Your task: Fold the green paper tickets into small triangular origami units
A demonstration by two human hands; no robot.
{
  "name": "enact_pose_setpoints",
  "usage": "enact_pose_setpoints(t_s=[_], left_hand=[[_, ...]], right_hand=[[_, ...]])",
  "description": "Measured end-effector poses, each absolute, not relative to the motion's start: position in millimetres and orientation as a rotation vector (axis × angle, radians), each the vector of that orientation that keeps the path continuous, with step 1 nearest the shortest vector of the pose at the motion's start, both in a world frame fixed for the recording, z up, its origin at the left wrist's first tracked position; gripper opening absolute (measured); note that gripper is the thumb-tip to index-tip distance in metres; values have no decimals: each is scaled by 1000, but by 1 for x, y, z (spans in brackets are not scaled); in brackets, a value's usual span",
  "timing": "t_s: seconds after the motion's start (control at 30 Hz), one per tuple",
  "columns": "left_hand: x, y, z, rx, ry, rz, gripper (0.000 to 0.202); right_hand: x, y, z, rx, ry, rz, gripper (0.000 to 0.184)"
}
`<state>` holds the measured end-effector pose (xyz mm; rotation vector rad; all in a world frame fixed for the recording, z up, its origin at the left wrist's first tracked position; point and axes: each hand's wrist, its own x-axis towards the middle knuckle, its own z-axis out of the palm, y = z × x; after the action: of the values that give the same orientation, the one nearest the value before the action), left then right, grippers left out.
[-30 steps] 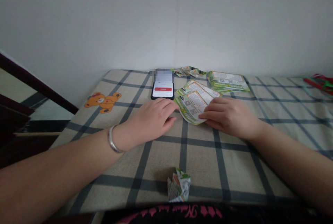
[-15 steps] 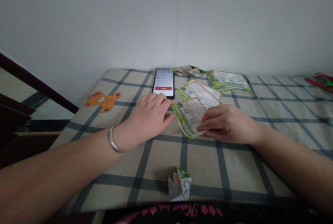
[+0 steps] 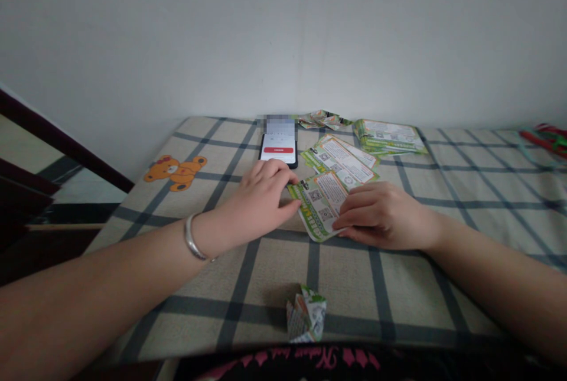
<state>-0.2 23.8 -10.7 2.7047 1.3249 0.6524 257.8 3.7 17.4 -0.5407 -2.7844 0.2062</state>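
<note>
A green and white printed paper sheet point(image 3: 319, 204) lies on the checked cloth point(image 3: 345, 274) between my hands. My right hand point(image 3: 383, 215) pinches its right edge, fingers closed on it. My left hand point(image 3: 259, 198), with a silver bangle at the wrist, touches the sheet's left corner with its fingertips, fingers curved. A small folded paper piece point(image 3: 305, 315) stands near the front edge. More loose sheets point(image 3: 343, 159) lie just behind the held one.
A phone point(image 3: 279, 147) with a lit screen lies behind my left hand. A stack of the same sheets point(image 3: 387, 136) and a crumpled one point(image 3: 321, 120) sit by the white wall. Red and green items point(image 3: 547, 137) lie far right. A bear print point(image 3: 175, 171) marks the cloth.
My right hand has drawn the sheet toward me and to the left, off the loose pile. My left hand has shifted slightly to meet its left corner.
</note>
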Motion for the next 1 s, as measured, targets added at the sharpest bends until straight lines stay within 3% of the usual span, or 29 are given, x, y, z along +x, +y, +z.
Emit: enact_pose_setpoints(t_s=[0.33,0.57,0.9,1.0], left_hand=[[1,28,-11,2664,1259,714,21],[4,26,-6,2633,1186,706,16],[5,25,-3,2632,1088,676,18],[5,26,-4,2631,1078,664,19]], right_hand=[[254,2,15,-662,-2729,186,21],[252,1,10,-976,-2588,230,19],[247,8,9,-990,-2424,-28,14],[247,10,5,-1040,-2413,30,17]])
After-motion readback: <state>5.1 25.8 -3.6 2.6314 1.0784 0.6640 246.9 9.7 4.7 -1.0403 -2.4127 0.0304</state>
